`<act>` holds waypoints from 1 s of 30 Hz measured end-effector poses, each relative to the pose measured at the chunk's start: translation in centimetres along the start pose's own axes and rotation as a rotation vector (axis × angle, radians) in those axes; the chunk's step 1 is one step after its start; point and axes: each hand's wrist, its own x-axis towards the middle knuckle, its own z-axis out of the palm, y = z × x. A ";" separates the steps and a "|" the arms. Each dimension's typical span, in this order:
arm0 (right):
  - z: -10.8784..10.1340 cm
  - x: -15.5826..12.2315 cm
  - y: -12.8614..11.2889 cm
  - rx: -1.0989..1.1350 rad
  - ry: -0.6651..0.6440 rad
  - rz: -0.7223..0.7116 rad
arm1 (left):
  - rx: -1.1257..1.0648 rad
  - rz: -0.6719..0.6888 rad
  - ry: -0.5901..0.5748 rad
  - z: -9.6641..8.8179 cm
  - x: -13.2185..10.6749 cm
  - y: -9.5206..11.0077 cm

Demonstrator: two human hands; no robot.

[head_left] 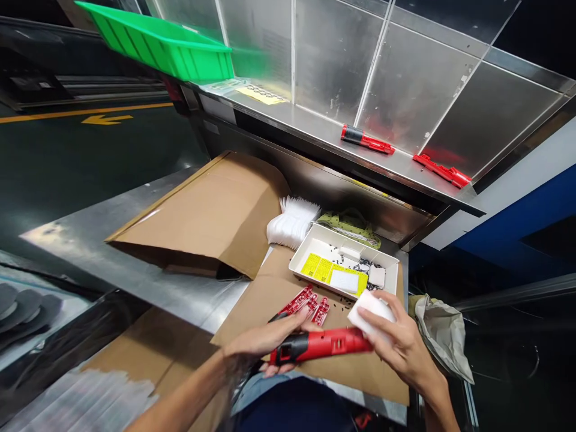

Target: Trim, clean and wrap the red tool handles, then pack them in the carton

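Observation:
My left hand point(265, 342) is closed around the black end of a red and black plastic tool body point(321, 345), held level over a flat sheet of cardboard point(265, 294). At the tool's red end my right hand point(398, 342) grips a white pad point(371, 315). Red plastic frames point(308, 303) lie on the cardboard just beyond my left hand.
A white tray point(315, 240) with yellow labels and small black parts sits behind. A stack of white pieces point(292, 222) and a brown cardboard box flap point(202, 210) lie left. Two red tool parts point(366, 139) rest on the metal shelf. A green bin point(162, 42) stands upper left.

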 end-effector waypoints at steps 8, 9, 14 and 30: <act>1.6 -2.9 -2.3 0.416 -0.219 -0.012 | 0.004 -0.358 -0.450 -2.0 1.5 -3.0; 2.1 -3.0 -2.8 0.463 -0.220 -0.018 | -0.014 -0.375 -0.440 -2.0 1.8 -3.1; 3.7 -3.8 -4.8 0.472 -0.333 -0.062 | 0.182 -0.414 -0.697 -1.5 2.5 -2.6; 3.2 -6.4 -1.1 0.451 -0.300 -0.056 | 0.075 -0.092 0.090 -2.0 -0.2 -5.9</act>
